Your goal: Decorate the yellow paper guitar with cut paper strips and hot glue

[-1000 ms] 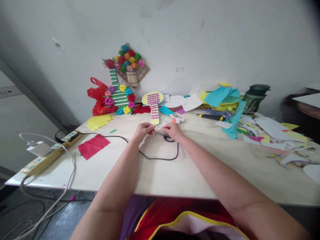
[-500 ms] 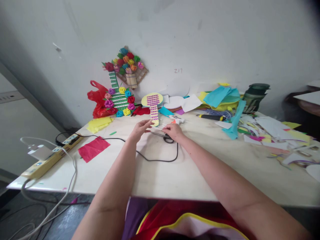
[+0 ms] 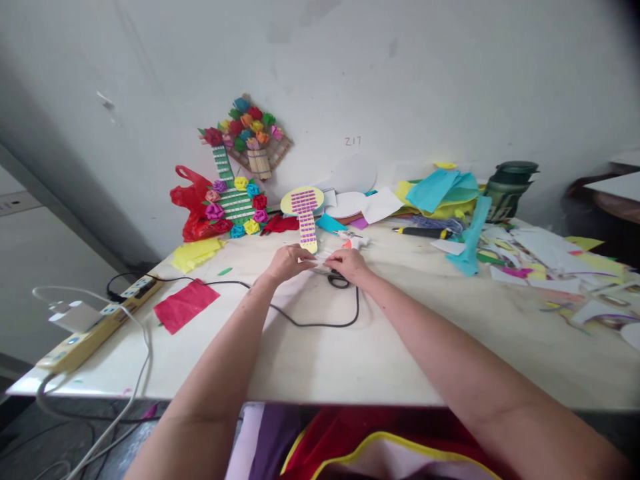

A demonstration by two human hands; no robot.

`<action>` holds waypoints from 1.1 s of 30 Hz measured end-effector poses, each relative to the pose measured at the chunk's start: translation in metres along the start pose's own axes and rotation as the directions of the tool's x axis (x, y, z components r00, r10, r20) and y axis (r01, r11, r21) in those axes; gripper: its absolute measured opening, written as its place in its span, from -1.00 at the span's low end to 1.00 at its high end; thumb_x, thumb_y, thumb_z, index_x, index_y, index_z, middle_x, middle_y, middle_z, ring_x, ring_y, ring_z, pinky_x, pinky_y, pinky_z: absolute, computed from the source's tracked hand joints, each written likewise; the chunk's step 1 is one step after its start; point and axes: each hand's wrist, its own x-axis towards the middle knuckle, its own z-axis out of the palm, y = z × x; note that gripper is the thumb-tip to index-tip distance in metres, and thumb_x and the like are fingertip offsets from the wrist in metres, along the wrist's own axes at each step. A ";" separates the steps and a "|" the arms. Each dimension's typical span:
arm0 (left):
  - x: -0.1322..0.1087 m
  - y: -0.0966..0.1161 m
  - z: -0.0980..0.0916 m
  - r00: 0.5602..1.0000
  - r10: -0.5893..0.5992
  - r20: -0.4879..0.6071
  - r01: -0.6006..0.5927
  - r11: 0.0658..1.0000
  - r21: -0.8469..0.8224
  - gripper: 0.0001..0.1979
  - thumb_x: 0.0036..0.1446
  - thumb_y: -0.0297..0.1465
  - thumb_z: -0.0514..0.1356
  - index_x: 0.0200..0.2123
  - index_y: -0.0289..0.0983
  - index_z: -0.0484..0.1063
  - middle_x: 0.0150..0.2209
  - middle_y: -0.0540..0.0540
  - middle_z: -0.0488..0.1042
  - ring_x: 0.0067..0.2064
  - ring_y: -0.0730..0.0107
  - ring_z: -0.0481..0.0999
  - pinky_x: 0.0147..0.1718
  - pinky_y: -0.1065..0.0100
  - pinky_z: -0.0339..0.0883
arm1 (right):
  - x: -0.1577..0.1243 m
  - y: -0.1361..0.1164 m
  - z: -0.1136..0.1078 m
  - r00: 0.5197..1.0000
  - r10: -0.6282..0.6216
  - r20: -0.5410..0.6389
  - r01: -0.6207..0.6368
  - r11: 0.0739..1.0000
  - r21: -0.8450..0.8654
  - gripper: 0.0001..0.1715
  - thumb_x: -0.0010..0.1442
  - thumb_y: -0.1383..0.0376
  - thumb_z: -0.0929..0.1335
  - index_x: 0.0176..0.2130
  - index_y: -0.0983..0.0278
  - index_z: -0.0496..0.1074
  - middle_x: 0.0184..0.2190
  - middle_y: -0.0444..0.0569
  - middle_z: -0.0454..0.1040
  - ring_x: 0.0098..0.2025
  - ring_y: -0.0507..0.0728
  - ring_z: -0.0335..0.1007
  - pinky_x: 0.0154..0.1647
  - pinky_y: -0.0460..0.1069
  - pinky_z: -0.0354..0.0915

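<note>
My left hand (image 3: 287, 262) and my right hand (image 3: 350, 265) meet over the middle of the white table (image 3: 320, 347), both pinching a small pale piece (image 3: 321, 261) held between the fingertips. What the piece is made of is too small to tell. Just beyond it stands a yellow paddle-shaped craft with purple strips (image 3: 305, 208). A black cable (image 3: 320, 320) loops on the table under and in front of my hands. A white glue gun (image 3: 353, 238) lies just behind my right hand.
Paper-flower crafts (image 3: 239, 200) and a red plastic bag (image 3: 193, 203) lean at the wall. Red paper (image 3: 186, 305) and yellow paper (image 3: 196, 253) lie left. A power strip (image 3: 95, 323) sits at the left edge. Coloured paper scraps (image 3: 540, 260) and a dark bottle (image 3: 509, 190) fill the right side.
My left hand opened and lifted off the small piece half a second ago, and has now come back and closed on it again. My right hand stayed in place.
</note>
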 end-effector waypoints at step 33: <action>0.026 -0.069 0.010 0.984 -0.174 -0.047 0.180 0.936 0.302 -0.78 -0.10 -0.27 0.27 -0.33 -0.20 0.57 -0.38 -0.08 0.51 -0.25 0.29 0.40 -0.20 0.33 0.23 | 0.017 -0.023 0.005 0.978 -0.037 0.203 0.157 0.773 -0.614 -0.54 0.17 0.11 0.18 -0.02 0.20 0.41 0.09 0.03 0.26 0.05 0.25 0.12 -0.01 0.11 0.09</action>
